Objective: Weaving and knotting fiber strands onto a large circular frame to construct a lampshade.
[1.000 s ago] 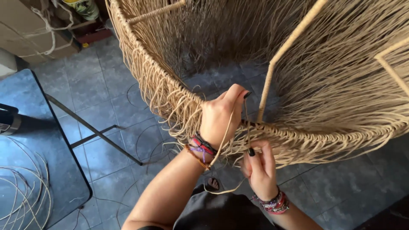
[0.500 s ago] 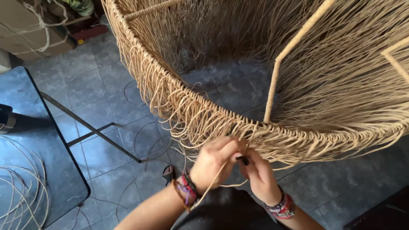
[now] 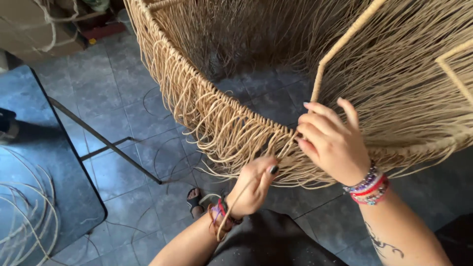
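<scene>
Seen from my head camera: my left hand [image 3: 253, 184] pinched a single tan cord strand [image 3: 236, 204] just under the wrapped rim [image 3: 231, 118] of a large round woven frame, the strand trailing down past my wrist. My right hand [image 3: 332, 140] lay over the rim just beside the upright rod [image 3: 340, 47], fingers curled on the bound cords; whether they clamped a strand, I could not tell. As I judged it, the strand could slip from my pinch and slacken the last wrap, or snag among the loose loops hanging near it. The frame held only hanging cords [image 3: 404, 79], open to the tiled floor [image 3: 113, 98]. Spare cord coils [image 3: 24, 216] lay on the dark bench [image 3: 64, 172] well apart.
</scene>
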